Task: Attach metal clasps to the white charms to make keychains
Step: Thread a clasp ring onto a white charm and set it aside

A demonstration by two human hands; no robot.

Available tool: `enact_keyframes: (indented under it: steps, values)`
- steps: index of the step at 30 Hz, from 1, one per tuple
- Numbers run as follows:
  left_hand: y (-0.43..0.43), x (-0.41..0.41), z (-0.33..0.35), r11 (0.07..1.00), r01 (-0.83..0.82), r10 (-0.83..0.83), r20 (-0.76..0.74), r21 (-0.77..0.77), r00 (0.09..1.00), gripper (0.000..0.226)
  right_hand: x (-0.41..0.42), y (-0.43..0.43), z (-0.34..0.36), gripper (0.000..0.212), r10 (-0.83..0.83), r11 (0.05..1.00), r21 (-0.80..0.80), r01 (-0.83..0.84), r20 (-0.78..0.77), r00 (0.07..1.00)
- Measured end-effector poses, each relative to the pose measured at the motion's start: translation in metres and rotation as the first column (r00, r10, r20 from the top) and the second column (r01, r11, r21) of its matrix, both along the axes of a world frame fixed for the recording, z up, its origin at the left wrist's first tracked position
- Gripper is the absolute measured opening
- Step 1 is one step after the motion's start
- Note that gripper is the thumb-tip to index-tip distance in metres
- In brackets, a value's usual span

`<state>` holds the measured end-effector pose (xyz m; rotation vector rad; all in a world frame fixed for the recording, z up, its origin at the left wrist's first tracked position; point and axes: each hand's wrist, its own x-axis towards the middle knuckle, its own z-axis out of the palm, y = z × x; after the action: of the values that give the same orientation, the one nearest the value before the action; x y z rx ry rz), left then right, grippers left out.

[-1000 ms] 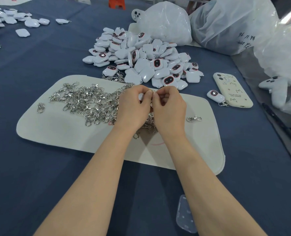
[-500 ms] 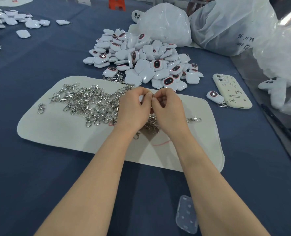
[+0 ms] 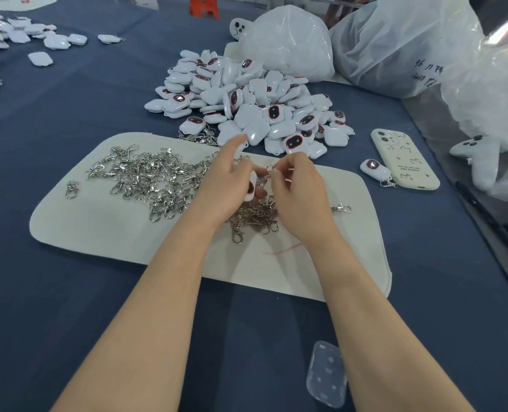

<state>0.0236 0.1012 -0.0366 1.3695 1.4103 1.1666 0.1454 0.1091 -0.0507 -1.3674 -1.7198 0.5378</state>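
White charm (image 3: 251,188) now exposed in left hand (image 3: 227,188) grip; right hand (image 3: 300,193) pinches clasp (image 3: 269,168).

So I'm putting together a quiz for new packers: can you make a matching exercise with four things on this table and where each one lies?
1 charm pile
2 clasp heap
3 phone
4 clear case

a on the white mat
b nearest the person, on the blue cloth
c beyond the mat's far edge
d right of the mat, beside a finished keychain

Pairs: 1-c, 2-a, 3-d, 4-b
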Motion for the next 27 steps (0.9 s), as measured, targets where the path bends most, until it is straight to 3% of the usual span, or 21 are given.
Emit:
enact_keyframes:
  steps: [3, 6, 9, 19, 24, 27]
  values:
    - [-0.001, -0.005, 0.003, 0.996, 0.080, -0.082, -0.031, -0.040, 0.996, 0.054, 0.006, 0.003, 0.001, 0.003, -0.028, 1.000, -0.009, 0.028, 0.007, 1.000]
    - [-0.001, -0.005, 0.002, 0.990, 0.139, -0.139, -0.109, -0.001, 0.984, 0.039, 0.012, 0.005, 0.004, 0.005, -0.023, 0.998, -0.052, 0.024, 0.010, 1.000]
    - [0.002, -0.006, 0.000, 0.995, 0.087, -0.082, -0.098, 0.048, 0.992, 0.023, 0.018, 0.005, 0.009, 0.014, -0.034, 0.997, -0.075, 0.034, -0.002, 0.999]
    - [0.001, -0.001, -0.001, 0.984, 0.023, 0.019, -0.232, 0.177, 0.972, 0.028, 0.022, 0.003, 0.021, 0.016, 0.066, 0.987, -0.147, -0.068, -0.018, 0.998]
    - [-0.001, 0.003, 0.003, 0.982, 0.013, 0.028, -0.212, 0.187, 0.977, 0.023, 0.020, 0.004, 0.017, 0.019, 0.016, 0.997, -0.081, -0.013, 0.033, 0.999]
    - [-0.001, 0.002, 0.005, 0.981, 0.017, 0.025, -0.211, 0.195, 0.977, 0.017, 0.019, 0.004, 0.015, 0.010, -0.017, 0.999, -0.034, 0.020, 0.081, 0.997]
